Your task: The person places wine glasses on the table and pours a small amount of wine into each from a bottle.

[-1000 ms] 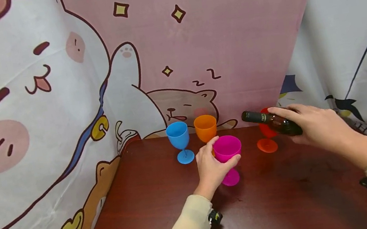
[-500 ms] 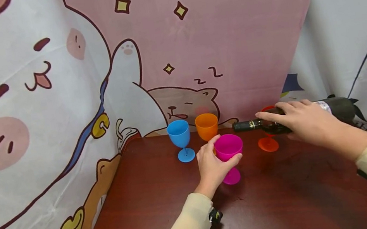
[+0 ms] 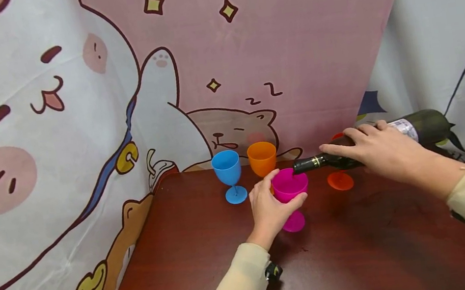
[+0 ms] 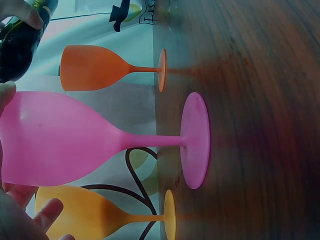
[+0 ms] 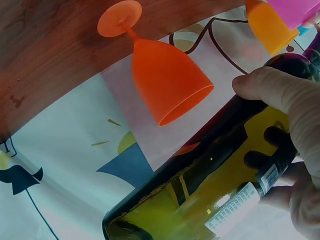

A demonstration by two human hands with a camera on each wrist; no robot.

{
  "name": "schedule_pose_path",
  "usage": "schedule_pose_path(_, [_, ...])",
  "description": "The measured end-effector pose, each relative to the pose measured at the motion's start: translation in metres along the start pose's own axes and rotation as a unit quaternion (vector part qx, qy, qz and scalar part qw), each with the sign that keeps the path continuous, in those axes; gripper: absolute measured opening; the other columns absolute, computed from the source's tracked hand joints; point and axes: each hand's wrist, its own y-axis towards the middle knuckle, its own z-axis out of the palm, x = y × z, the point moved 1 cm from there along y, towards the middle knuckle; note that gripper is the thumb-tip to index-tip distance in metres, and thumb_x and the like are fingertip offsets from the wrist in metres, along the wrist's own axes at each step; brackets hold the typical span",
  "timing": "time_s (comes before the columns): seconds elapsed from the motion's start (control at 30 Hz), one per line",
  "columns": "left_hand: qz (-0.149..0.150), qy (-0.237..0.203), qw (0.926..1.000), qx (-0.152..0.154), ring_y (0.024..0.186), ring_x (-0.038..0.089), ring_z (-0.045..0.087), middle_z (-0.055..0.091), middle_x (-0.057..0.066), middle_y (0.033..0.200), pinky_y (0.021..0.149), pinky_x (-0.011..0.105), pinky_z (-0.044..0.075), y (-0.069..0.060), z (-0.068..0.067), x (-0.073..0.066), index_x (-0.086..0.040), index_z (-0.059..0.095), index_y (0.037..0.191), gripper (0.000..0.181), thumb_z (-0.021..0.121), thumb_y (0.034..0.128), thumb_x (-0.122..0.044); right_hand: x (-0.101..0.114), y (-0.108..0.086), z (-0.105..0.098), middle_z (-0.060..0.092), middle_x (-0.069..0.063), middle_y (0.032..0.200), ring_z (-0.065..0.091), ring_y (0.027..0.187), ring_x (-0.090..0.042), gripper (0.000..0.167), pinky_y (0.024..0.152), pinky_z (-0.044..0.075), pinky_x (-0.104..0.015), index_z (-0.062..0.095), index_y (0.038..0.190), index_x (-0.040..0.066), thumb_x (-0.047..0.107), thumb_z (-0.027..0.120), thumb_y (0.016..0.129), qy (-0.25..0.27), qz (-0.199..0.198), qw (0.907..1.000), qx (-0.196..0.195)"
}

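Observation:
My left hand (image 3: 268, 210) grips the bowl of a magenta goblet (image 3: 290, 185), its base on the table. In the left wrist view the magenta goblet (image 4: 65, 140) stands upright, fingers and thumb around its bowl. My right hand (image 3: 383, 153) holds a dark green wine bottle (image 3: 428, 127) around its body. The bottle lies tipped nearly level, bottom end slightly higher, its mouth just over the goblet's rim. A thin dark streak shows beneath the mouth. In the right wrist view the bottle (image 5: 200, 185) looks translucent, with a white label; how much liquid it holds is unclear.
A blue goblet (image 3: 227, 168) and an orange goblet (image 3: 262, 159) stand behind the left hand. A red goblet (image 3: 340, 181) stands under the bottle, its bowl mostly hidden; the right wrist view shows that red goblet (image 5: 167, 82) whole. Cartoon cloth (image 3: 291, 57) hangs behind the brown table (image 3: 193, 249).
The bottle has swung from pointing away to lying sideways, and its mouth has moved left and down to the magenta goblet's rim. My left hand keeps its hold.

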Motion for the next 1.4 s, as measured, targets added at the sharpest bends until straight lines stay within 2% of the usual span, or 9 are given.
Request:
schedule_pose_path(0.3, [0.002, 0.002, 1.0000, -0.004, 0.127, 0.016, 0.054, 0.069, -0.003, 0.133, 0.114, 0.050, 0.040, 0.001, 0.001, 0.002, -0.034, 0.055, 0.152, 0.085, 0.089, 0.0773, -0.058, 0.002, 0.003, -0.002, 0.066, -0.018, 0.129, 0.067, 0.115, -0.042, 0.087, 0.092, 0.055, -0.067, 0.056, 0.152, 0.037, 0.005, 0.090, 0.078, -0.009, 0.002, 0.9998, 0.018])
schedule_pose_path(0.7, [0.008, 0.005, 0.9999, -0.010, 0.127, 0.016, 0.055, 0.070, -0.003, 0.130, 0.115, 0.047, 0.038, 0.001, 0.002, 0.000, -0.035, 0.055, 0.151, 0.086, 0.092, 0.0763, -0.057, 0.004, 0.001, -0.003, 0.066, -0.018, 0.129, 0.067, 0.116, -0.042, 0.092, 0.095, 0.054, -0.071, 0.055, 0.152, 0.039, 0.013, 0.096, 0.074, -0.005, 0.013, 0.9991, 0.040])
schedule_pose_path(1.0, [0.008, 0.005, 0.9999, -0.010, 0.126, 0.016, 0.056, 0.070, -0.003, 0.129, 0.116, 0.047, 0.038, 0.001, 0.002, 0.000, -0.035, 0.056, 0.151, 0.086, 0.091, 0.0766, -0.057, 0.006, 0.001, -0.002, 0.067, -0.019, 0.128, 0.068, 0.111, -0.044, 0.092, 0.091, 0.056, -0.069, 0.055, 0.153, 0.039, 0.007, 0.093, 0.076, -0.002, 0.017, 0.9989, 0.044])
schedule_pose_path(1.13, [0.004, 0.003, 1.0000, -0.007, 0.127, 0.016, 0.055, 0.070, -0.003, 0.130, 0.116, 0.048, 0.038, 0.000, 0.002, 0.000, -0.035, 0.055, 0.151, 0.086, 0.091, 0.0764, -0.057, 0.011, 0.000, 0.002, 0.068, -0.018, 0.128, 0.070, 0.107, -0.045, 0.098, 0.088, 0.057, -0.066, 0.052, 0.155, 0.039, 0.011, 0.097, 0.072, 0.024, 0.037, 0.9970, 0.064])
schedule_pose_path(1.23, [0.001, 0.001, 1.0000, -0.005, 0.128, 0.016, 0.055, 0.070, -0.003, 0.131, 0.116, 0.048, 0.038, 0.000, 0.002, -0.001, -0.035, 0.055, 0.151, 0.086, 0.091, 0.0762, -0.057, 0.015, 0.000, 0.007, 0.070, -0.016, 0.121, 0.071, 0.097, -0.039, 0.101, 0.081, 0.060, -0.059, 0.053, 0.153, 0.038, 0.015, 0.101, 0.067, 0.059, 0.053, 0.9944, 0.069])
schedule_pose_path(1.4, [-0.001, -0.001, 1.0000, -0.004, 0.129, 0.018, 0.054, 0.069, -0.002, 0.133, 0.116, 0.051, 0.039, -0.001, 0.002, -0.001, -0.033, 0.055, 0.152, 0.087, 0.090, 0.0771, -0.057, 0.024, 0.003, 0.013, 0.072, -0.011, 0.116, 0.072, 0.087, -0.028, 0.103, 0.066, 0.061, -0.050, 0.053, 0.153, 0.039, 0.015, 0.102, 0.066, 0.143, 0.088, 0.9830, 0.074])
